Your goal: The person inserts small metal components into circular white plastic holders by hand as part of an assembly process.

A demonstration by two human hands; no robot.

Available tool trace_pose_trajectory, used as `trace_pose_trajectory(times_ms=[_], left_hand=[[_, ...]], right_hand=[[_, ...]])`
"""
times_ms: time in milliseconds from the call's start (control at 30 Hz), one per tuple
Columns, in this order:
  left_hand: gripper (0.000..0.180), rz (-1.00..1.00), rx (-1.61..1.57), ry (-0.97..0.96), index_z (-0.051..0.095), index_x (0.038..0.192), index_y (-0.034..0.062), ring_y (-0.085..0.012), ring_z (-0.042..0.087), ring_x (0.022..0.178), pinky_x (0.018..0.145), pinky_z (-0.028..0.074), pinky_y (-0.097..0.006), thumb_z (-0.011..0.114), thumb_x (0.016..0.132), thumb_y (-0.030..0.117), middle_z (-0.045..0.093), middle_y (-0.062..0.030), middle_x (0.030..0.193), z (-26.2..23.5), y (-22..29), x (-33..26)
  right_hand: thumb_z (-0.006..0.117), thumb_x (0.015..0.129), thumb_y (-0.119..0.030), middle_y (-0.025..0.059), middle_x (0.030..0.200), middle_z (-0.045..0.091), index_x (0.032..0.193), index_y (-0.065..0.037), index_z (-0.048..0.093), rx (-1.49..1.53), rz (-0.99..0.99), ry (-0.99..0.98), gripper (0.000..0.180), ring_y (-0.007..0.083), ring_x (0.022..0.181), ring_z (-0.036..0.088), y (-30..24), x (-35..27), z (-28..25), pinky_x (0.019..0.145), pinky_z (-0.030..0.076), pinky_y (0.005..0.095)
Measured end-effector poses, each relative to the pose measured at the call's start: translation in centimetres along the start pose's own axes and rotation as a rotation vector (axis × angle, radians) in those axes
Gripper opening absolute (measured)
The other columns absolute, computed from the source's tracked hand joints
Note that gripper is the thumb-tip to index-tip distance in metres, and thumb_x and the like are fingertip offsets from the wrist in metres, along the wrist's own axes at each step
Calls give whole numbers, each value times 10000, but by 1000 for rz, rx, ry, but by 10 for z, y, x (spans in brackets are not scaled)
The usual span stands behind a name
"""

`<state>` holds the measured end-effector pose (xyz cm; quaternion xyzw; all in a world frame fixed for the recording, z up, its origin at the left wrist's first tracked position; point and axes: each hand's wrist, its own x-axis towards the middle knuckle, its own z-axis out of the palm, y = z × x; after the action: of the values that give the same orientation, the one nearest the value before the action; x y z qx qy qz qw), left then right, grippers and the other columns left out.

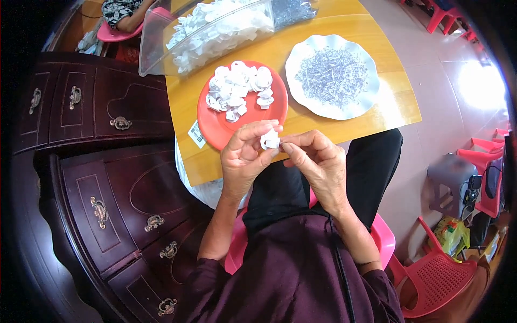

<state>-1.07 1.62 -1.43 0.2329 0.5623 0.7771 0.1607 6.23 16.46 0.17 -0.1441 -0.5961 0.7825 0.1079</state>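
Note:
Just beyond my lap, over the table's near edge, my left hand grips a small white plastic part between thumb and fingers. Pinched close against that part, my right hand has thumb and forefinger together on something tiny, too small to name. Beyond my hands, a red plate carries a heap of similar white plastic parts. To its right a white scalloped plate bears many small clear and metallic-looking pieces.
At the table's far side stands a clear bin full of white pieces, with a bag of small clear pieces beside it. Dark wooden drawers border the left. Pink chairs and a grey stool stand right. Another person's arm shows far left.

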Motion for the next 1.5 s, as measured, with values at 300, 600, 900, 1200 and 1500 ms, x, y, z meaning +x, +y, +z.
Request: trace_pose_trajectory(times_ms=[300,600,900,1200,1500], left_hand=[[441,61,73,-23,576,1205,2,-237,575,1189,996,508,-343,627,808,-183,546,-147,1280,0,-3,0],[421,80,300,-41,611,1169,-2,-220,579,1186,1017,487,-327,657,787,-172,565,-133,1259,-1,1,2],[434,49,334,-55,626,1175,14,-207,588,1166,1000,493,-320,685,779,-154,579,-129,1245,-1,4,3],[409,74,394,-56,638,1156,13,-204,594,1152,974,505,-311,706,779,-131,599,-126,1227,2,3,4],[394,114,490,-59,647,1144,10,-203,602,1130,954,510,-309,721,778,-116,604,-129,1215,7,4,6]], right_hand=[[689,921,-144,61,923,707,969,26,669,135,167,-20,177,81,796,643,-3,-2,-4,703,556,236],[687,923,-152,47,923,707,992,20,686,107,135,4,185,66,736,611,0,0,-7,657,528,214],[688,924,-155,45,916,705,988,14,686,74,132,9,181,65,729,614,2,0,-10,654,530,213],[688,921,-147,38,945,696,972,-4,690,61,115,29,152,64,756,612,4,0,-13,645,537,216],[685,920,-128,19,925,669,968,-15,683,101,124,93,123,49,751,596,1,-2,-11,615,521,196]])
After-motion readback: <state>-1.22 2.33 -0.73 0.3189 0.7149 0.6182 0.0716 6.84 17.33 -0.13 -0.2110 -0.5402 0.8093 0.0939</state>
